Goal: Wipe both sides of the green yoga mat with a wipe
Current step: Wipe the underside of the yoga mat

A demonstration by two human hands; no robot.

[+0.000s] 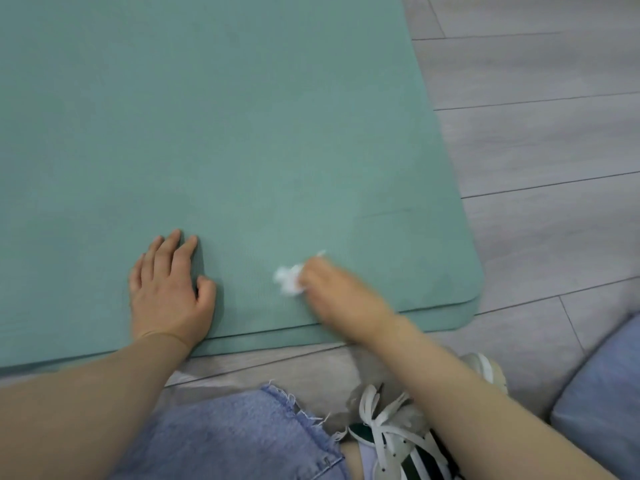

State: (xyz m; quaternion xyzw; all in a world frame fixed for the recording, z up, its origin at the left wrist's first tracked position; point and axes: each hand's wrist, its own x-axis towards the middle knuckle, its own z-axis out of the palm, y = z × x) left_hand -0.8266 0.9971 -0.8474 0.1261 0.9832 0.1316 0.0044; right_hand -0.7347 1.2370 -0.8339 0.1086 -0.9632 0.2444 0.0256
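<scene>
A home room — grey plank floor [540, 140], blue cushion [602, 403] at the edge.

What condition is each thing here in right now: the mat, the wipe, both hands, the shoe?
Green foam yoga mat: spread on the floor, doubled at the near edge, a second layer showing beneath.
Crumpled white wipe: bunched up, on the mat, held.
Left hand: flat, fingers straight, pressing the mat.
Right hand: blurred, gripping the wipe.
White laced sneaker: on the foot, laced.
</scene>
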